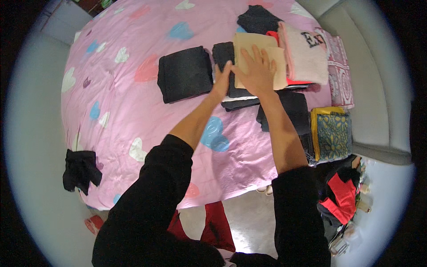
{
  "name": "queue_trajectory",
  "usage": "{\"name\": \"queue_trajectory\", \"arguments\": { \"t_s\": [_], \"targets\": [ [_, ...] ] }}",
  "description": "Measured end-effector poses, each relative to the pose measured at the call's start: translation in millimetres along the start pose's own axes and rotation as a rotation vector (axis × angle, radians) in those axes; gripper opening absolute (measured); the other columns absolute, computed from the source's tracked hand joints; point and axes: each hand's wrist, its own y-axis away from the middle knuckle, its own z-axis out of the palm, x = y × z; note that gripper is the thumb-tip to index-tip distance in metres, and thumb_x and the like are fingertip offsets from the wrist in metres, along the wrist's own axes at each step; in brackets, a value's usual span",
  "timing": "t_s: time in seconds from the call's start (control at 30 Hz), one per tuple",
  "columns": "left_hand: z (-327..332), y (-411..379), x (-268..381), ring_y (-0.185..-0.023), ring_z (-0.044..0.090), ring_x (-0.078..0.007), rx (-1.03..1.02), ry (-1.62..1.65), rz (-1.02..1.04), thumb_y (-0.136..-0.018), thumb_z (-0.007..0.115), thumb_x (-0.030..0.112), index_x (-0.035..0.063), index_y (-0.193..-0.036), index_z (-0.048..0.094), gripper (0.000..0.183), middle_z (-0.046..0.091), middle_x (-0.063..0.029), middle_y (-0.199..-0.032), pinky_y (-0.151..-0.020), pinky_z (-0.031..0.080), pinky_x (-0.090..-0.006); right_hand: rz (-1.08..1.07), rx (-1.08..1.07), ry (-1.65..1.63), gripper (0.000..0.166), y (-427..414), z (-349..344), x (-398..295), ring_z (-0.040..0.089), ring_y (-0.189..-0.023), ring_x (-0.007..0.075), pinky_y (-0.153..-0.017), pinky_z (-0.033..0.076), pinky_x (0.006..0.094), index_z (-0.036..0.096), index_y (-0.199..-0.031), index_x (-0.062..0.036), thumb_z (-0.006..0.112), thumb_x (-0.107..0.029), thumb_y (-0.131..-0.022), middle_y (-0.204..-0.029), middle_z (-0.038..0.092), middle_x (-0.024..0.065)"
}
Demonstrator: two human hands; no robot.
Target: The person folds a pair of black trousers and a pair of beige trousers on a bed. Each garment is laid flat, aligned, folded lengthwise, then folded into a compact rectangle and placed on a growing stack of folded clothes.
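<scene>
On a pink bed cover with a heart pattern [123,113], my right hand [258,75] lies flat with spread fingers on a folded beige cloth [253,43], which tops a stack of folded clothes. My left hand [222,80] stands at the left side of this stack, thumb and fingers apart, beside a folded black garment [224,53]. Left of it lies a separate folded black garment [185,75]. A folded fluffy pale pink garment [303,56] with black lettering adjoins the beige cloth on the right, with red cloth partly under it.
Another dark garment [258,20] lies behind the stack; a folded black one [290,110] is under my right forearm. Yellow and blue-green patterned textiles [333,133] sit at the right edge. Black shorts [81,170] lie at the bed's left corner. Red and black clothing [342,197] is lower right.
</scene>
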Motion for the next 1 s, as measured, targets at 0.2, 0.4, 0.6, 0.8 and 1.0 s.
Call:
{"name": "queue_trajectory", "arguments": {
  "t_s": [0.2,0.4,0.6,0.8,1.0],
  "targets": [
    [31.8,31.1,-10.8,-0.133,0.024,-0.0299,-0.099,0.018,-0.023,-0.08,0.061,0.045,-0.0099,-0.139,0.003,0.1,0.021,-0.0277,-0.142,-0.109,0.017,-0.0316,0.008,0.031,0.018,0.055,9.7,0.4,23.2,0.028,-0.129,0.0356,-0.101,0.017,0.0595,0.048,-0.129,-0.0199,0.048,-0.052,-0.084,-0.14,0.036,0.0114],
    [24.2,-6.2,-51.9,-0.133,0.021,-0.0348,-0.08,-0.179,0.123,-0.082,0.056,0.047,-0.0081,-0.14,0.0,0.097,0.019,-0.0295,-0.141,-0.109,0.018,-0.0352,-0.001,0.023,0.04,0.056,3.5,11.6,26.6,0.025,-0.131,0.0333,-0.102,0.015,0.0587,0.046,-0.131,-0.0211,0.048,-0.051,-0.084,-0.142,0.032,0.0105],
    [13.6,18.8,-26.9,-0.125,0.033,-0.0409,0.009,-0.511,0.043,-0.084,0.046,0.056,-0.0053,-0.139,0.016,0.088,0.033,-0.0301,-0.135,-0.105,0.026,-0.043,-0.001,-0.05,0.06,0.058,-5.8,2.9,17.0,0.023,-0.132,0.0325,-0.103,0.012,0.0582,0.041,-0.135,-0.0218,0.045,-0.052,-0.085,-0.143,0.031,0.0094],
    [-98.3,206.9,-51.2,-0.119,0.044,-0.0252,-0.272,-0.297,-0.129,-0.088,0.057,0.026,-0.0024,-0.136,0.028,0.063,0.04,-0.0196,-0.133,-0.098,0.038,-0.0325,0.03,-0.115,0.076,0.058,-6.0,-10.8,19.1,0.024,-0.131,0.0329,-0.101,0.013,0.0599,0.04,-0.135,-0.0227,0.044,-0.053,-0.085,-0.143,0.03,0.0098],
    [-385.1,524.0,-147.9,-0.077,0.057,-0.0218,-0.304,-1.088,-0.288,-0.084,0.052,0.023,0.0013,-0.084,0.06,0.023,0.06,-0.0106,-0.077,-0.067,0.046,-0.0353,0.161,-0.168,0.004,0.059,-16.6,-21.1,-10.4,0.026,-0.13,0.0337,-0.099,0.015,0.0614,0.04,-0.134,-0.0215,0.042,-0.055,-0.085,-0.141,0.032,0.0119]
  ]
}}
